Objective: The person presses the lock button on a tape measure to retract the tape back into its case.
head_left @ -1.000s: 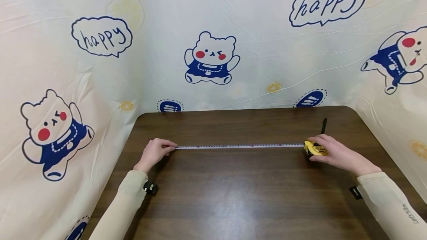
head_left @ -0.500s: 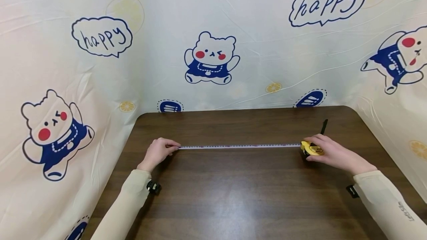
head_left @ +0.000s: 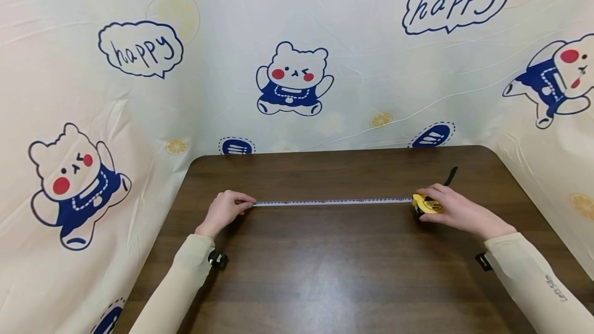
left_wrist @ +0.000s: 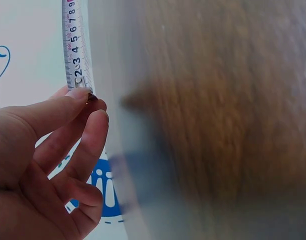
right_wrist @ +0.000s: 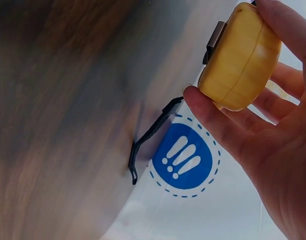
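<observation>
A yellow tape measure [head_left: 421,204] with black parts is gripped by my right hand [head_left: 459,211] over the right half of the table. Its white blade [head_left: 334,202] stretches straight across to the left, where my left hand [head_left: 224,211] pinches the end between thumb and fingertips. Low numbers on the blade [left_wrist: 75,55] show close to the thumb in the left wrist view. The right wrist view has the rounded yellow case [right_wrist: 240,60] between thumb and fingers, a metal clip [right_wrist: 214,42] on its side. A black wrist strap [head_left: 450,175] trails from it behind the hand.
The brown wooden table [head_left: 306,262] has rounded far corners. A pale curtain [head_left: 223,45] printed with bears and "happy" bubbles hangs behind it and along both sides. Small black wrist cameras sit at both sleeves.
My left hand has shifted slightly right and my right hand slightly left, bringing the tape measure closer. The exposed stretch of blade is shorter.
</observation>
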Available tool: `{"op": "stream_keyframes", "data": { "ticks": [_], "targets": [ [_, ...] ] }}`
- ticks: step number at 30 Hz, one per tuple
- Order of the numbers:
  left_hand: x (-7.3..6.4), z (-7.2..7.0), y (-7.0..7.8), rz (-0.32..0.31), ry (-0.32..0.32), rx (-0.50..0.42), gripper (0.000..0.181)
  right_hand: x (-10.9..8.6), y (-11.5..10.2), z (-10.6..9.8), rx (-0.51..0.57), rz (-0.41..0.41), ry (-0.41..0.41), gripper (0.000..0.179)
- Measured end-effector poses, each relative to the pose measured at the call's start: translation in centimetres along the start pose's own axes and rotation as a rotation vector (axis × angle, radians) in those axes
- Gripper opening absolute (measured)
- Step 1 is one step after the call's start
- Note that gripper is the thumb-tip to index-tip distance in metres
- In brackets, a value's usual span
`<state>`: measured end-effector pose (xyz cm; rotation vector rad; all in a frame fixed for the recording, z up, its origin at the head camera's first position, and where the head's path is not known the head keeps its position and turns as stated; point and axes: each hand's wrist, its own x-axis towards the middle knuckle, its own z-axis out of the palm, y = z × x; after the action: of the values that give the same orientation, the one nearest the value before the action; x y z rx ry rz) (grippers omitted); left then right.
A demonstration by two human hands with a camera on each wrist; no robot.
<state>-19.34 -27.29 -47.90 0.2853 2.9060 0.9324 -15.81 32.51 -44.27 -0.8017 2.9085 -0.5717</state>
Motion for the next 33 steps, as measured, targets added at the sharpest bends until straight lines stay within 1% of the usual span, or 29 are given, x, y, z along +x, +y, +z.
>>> {"op": "stream_keyframes", "data": {
  "ticks": [4,6,13,15,17,23,29,33],
  "targets": [
    [0.1,0.1,0.3,0.012,-0.005,-0.005,0.013,0.4,-0.3,0.1,0.008,-0.002,-0.004,0.065],
    [0.2,0.2,0.4,0.01,-0.008,-0.007,0.013,0.5,-0.4,0.2,0.012,0.005,-0.007,0.065],
    [0.4,0.6,0.7,0.003,-0.021,-0.021,0.014,0.8,-0.6,0.7,-0.004,-0.013,0.011,0.062],
    [0.4,0.7,0.7,0.003,-0.027,-0.021,0.014,0.9,-0.6,0.7,-0.003,-0.003,0.006,0.062],
    [0.5,0.8,0.8,0.008,-0.024,-0.02,0.014,1.0,-0.8,0.7,0.002,0.004,0.003,0.062],
    [0.6,1.1,1.3,0.018,-0.011,-0.011,0.013,1.2,-0.9,0.8,0.0,-0.014,0.01,0.062],
    [1.0,1.3,1.8,0.037,-0.011,-0.006,0.013,1.4,-0.9,1.0,-0.006,-0.025,0.011,0.062],
    [1.1,1.5,1.9,0.031,-0.019,-0.021,0.013,1.5,-1.0,1.2,-0.008,-0.028,0.01,0.06]
  ]
}}
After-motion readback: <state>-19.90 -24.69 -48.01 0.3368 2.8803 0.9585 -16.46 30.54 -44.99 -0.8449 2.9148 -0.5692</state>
